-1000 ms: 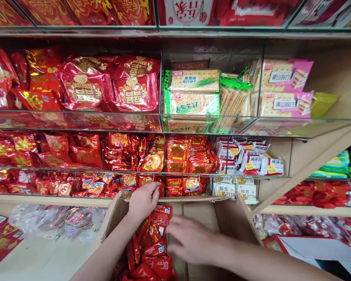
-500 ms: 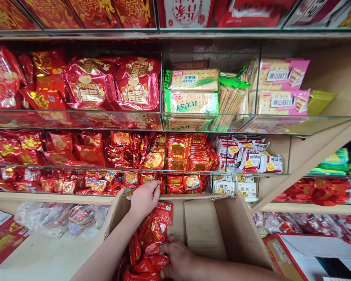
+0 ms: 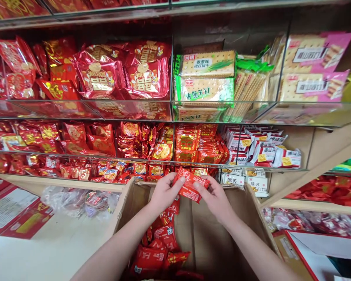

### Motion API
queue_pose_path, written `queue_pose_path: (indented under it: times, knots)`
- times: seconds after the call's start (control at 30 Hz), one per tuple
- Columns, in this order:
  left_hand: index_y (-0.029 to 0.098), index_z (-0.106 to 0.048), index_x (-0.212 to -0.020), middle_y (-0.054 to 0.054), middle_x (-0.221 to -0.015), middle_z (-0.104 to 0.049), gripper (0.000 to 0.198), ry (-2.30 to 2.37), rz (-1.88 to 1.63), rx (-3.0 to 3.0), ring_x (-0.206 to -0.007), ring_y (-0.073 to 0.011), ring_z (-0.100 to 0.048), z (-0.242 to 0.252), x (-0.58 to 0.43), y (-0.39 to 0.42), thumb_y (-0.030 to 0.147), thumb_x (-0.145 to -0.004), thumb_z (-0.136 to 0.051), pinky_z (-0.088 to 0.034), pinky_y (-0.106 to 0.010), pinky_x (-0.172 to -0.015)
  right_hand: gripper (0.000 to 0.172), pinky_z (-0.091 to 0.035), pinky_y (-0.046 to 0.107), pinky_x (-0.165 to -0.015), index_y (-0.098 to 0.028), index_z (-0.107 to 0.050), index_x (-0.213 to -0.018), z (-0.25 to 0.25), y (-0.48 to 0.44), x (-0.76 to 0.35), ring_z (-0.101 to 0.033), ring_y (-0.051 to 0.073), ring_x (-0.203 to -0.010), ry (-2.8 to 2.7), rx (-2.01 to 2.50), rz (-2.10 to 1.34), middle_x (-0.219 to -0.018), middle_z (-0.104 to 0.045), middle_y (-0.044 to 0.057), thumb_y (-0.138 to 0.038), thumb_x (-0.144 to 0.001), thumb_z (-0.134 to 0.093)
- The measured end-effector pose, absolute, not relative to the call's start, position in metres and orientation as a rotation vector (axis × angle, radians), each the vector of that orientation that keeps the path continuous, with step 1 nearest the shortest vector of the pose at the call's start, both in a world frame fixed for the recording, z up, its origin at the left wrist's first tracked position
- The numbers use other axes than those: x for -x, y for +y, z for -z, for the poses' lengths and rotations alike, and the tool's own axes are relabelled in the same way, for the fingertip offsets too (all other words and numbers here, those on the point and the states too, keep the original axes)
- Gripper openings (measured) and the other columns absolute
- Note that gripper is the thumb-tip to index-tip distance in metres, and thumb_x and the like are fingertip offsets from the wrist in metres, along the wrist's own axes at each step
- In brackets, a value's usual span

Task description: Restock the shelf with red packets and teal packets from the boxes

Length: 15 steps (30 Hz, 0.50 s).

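Between my two hands is a small red snack packet (image 3: 190, 186), pale print facing up, held above the far part of the cardboard box. My left hand (image 3: 167, 191) pinches its left end, thumb on top. At its right end, my right hand (image 3: 215, 195) grips it the same way. Below, the open cardboard box (image 3: 222, 230) holds a heap of similar red packets (image 3: 150, 259) along its left side. Just beyond my hands, the lowest shelf row carries red and gold packets (image 3: 140, 168), partly hidden by my fingers.
Clear shelf fronts (image 3: 128, 111) divide the rows. Green-edged cracker packs (image 3: 206, 89) stand above, white cracker packets (image 3: 265, 154) to the right. Plastic bags (image 3: 76, 201) and a red carton (image 3: 14, 210) lie at lower left. A white-and-red box (image 3: 324, 249) stands at lower right.
My right hand has come up from the heap in the box, and my left hand has moved right to meet it. Both now hold a red packet. The view has shifted slightly.
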<state>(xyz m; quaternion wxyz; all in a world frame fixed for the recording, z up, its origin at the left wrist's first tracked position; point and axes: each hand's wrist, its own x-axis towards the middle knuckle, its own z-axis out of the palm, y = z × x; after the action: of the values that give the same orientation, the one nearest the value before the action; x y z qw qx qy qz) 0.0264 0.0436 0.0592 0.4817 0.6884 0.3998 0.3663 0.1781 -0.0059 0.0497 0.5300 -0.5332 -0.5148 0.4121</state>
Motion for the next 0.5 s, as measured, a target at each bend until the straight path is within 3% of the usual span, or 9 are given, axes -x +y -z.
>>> queue_pose_path:
  times: [0.17, 0.37, 0.5]
  knots:
    - [0.018, -0.046, -0.069, 0.007, -0.048, -0.046, 0.034, 1.037, -0.999, -1.446, -0.034, -0.0059, -0.043, -0.046, -0.044, 0.032, 0.05, -0.079, -0.038, -0.036, -0.016, -0.032, 0.031, -0.037, 0.024, -0.058, -0.019, -0.047, -0.071, -0.033, -0.003, -0.169, -0.048, 0.014, -0.06, -1.15, 1.462, -0.694, -0.064, -0.052, -0.001, -0.044, -0.083, -0.032]
    - [0.018, -0.044, -0.065, 0.008, -0.044, -0.046, 0.038, 1.056, -0.999, -1.303, -0.031, -0.0061, -0.045, -0.033, -0.048, 0.028, 0.054, -0.077, -0.039, -0.034, -0.015, -0.032, 0.033, -0.038, 0.023, -0.052, -0.02, -0.044, -0.065, -0.022, -0.004, -0.171, -0.047, 0.013, -0.054, -1.126, 1.514, -0.571, -0.058, -0.051, -0.002, -0.04, -0.085, -0.029]
    - [0.016, -0.049, -0.075, 0.003, -0.048, -0.054, 0.049, 1.0, -0.788, -1.179, -0.037, -0.0091, -0.052, -0.04, -0.04, 0.031, 0.062, -0.076, -0.031, -0.035, -0.016, -0.035, 0.024, -0.04, 0.024, -0.053, -0.02, -0.052, -0.076, -0.02, -0.007, -0.185, -0.052, 0.013, -0.057, -1.345, 1.432, -0.268, -0.064, -0.057, 0.0, -0.031, -0.086, -0.033]
